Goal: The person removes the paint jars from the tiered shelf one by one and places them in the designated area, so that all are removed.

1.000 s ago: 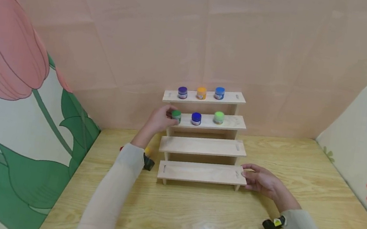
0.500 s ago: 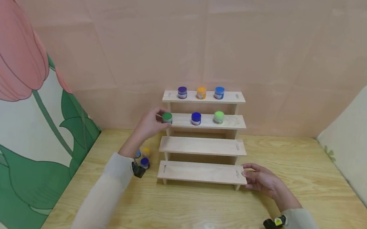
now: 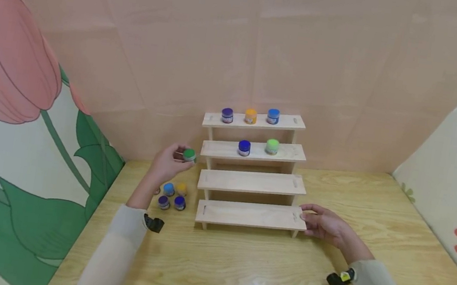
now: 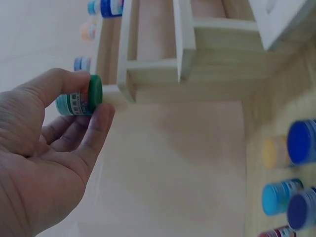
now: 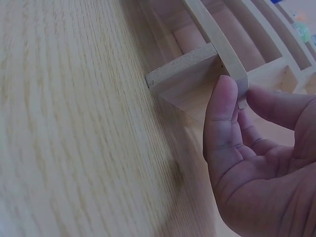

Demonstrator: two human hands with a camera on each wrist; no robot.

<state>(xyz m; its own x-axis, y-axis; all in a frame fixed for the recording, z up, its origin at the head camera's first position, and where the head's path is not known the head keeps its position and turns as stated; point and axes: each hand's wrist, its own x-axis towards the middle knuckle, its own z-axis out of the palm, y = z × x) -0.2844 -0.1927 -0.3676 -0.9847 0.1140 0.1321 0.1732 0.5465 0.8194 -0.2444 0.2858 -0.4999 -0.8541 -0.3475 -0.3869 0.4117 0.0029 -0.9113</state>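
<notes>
My left hand (image 3: 164, 165) pinches a small paint jar (image 3: 189, 155) with a green lid, held in the air left of the stepped wooden rack (image 3: 249, 214). In the left wrist view, thumb and fingers hold the green jar (image 4: 79, 98) tipped on its side relative to that camera. My right hand (image 3: 327, 226) grips the right end of the rack's lowest shelf, thumb and finger on its edge in the right wrist view. The second shelf from the top carries a dark blue jar (image 3: 244, 148) and a light green jar (image 3: 272, 147).
On the top shelf stand a purple jar (image 3: 227, 115), an orange jar (image 3: 251, 116) and a blue jar (image 3: 273, 116). Left of the rack, several jars stand on the wooden table (image 3: 212, 265), including a yellow jar (image 3: 181, 189) and a red jar (image 4: 279, 232). A pink wall rises behind.
My left hand has carried the green jar off the left end of the second shelf, leftward and down, uncovering the jars on the table. The right hand stays at the lowest shelf.
</notes>
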